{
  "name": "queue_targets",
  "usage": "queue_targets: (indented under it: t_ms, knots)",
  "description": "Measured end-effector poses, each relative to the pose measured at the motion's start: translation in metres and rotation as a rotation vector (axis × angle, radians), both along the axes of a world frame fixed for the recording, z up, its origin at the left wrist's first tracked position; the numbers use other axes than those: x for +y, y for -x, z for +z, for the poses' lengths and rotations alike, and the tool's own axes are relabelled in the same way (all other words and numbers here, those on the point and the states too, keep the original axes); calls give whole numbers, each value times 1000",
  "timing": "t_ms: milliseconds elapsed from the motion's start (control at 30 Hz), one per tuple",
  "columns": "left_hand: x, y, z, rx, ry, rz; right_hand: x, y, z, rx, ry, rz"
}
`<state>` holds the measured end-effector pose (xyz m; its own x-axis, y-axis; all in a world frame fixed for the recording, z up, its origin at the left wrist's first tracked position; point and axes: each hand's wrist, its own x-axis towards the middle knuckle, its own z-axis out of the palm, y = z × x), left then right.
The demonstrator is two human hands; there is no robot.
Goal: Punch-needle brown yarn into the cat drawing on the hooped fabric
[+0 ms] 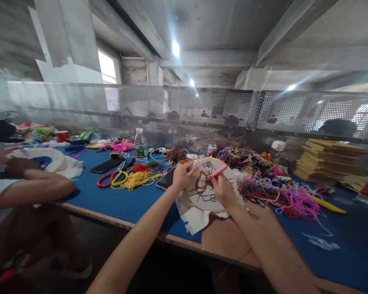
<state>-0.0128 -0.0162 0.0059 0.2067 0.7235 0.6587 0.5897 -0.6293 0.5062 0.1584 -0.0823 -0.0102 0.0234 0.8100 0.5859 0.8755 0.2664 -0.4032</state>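
An embroidery hoop (pixel 199 206) stretches white cloth (pixel 194 218) with a black line drawing and a patch of brown-orange stitching (pixel 201 182). My left hand (pixel 183 174) grips the hoop's upper left rim, its fingers over the edge. A pink punch needle (pixel 218 171) is in my right hand (pixel 222 188), closed round it, with its lower end at the stitched patch; the tip itself is too small to make out. The hoop leans tilted toward me above the table edge, and loose cloth hangs below it. What lies behind the hoop is hidden.
Left of the hoop lie scissors (pixel 113 179), yellow yarn (pixel 136 179) and phones (pixel 106 165). Tangled yarn (pixel 297 200) heaps to the right, near stacked brown envelopes (pixel 322 161). A bottle (pixel 140 145) stands behind. A co-worker's arm (pixel 39 188) rests at far left. Perforated metal panels (pixel 202 106) close off the back.
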Motion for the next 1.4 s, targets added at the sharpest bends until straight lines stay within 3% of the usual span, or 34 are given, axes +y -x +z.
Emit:
queue_targets:
  t_ms: [400,800,1000,1267,1400]
  knots:
    - [-1,0,1,-13,6,-6,2,1,-2,-62,-46,-45]
    - [-2,0,2,10,-17,-1,2,2,-2,-85,-126,73]
    - [-2,1,1,22,-11,15,7,6,-5,11,-151,195]
    - [3,2,-2,27,-6,28,5,-1,-4,-73,-190,255]
    - [4,1,-3,19,-29,-2,4,-4,-2,-101,-158,198]
